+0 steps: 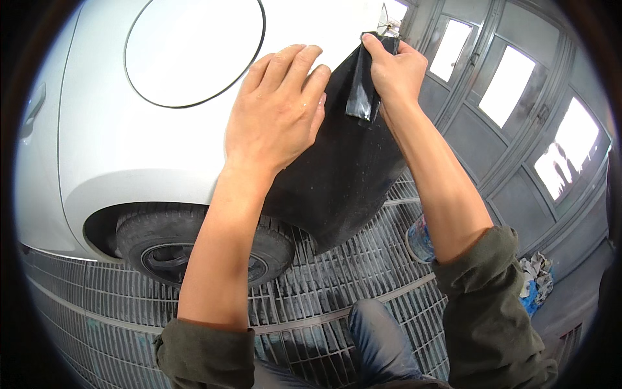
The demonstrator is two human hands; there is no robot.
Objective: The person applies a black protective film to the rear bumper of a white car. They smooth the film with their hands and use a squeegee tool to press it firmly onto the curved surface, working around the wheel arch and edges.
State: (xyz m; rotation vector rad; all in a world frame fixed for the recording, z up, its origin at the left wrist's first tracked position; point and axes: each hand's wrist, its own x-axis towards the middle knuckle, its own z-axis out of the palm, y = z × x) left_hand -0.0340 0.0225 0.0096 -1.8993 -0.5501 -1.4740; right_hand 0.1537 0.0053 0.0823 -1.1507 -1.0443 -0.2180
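My left hand (pixel 275 107) lies with outstretched fingers on the white car body (pixel 142 142), beside the edge of a black bumper-shaped panel (pixel 330 175) at the car's corner. At the panel's upper corner my right hand (pixel 398 71) is closed, thumb on top. It grips a glossy black strip (pixel 360 97) that hangs down over the panel; whether this is tape or plastic film I cannot tell. My right fingers are partly hidden behind the strip and the panel's edge. A round fuel flap (pixel 194 52) sits left of my left hand.
Below the body is a wheel (pixel 155 243), partly behind my left forearm. The floor is a metal grating (pixel 304 311). A can with coloured stains (pixel 421 238) stands by my right forearm. Crumpled wrapping (pixel 536 282) lies near grey windowed doors (pixel 479 139) at right.
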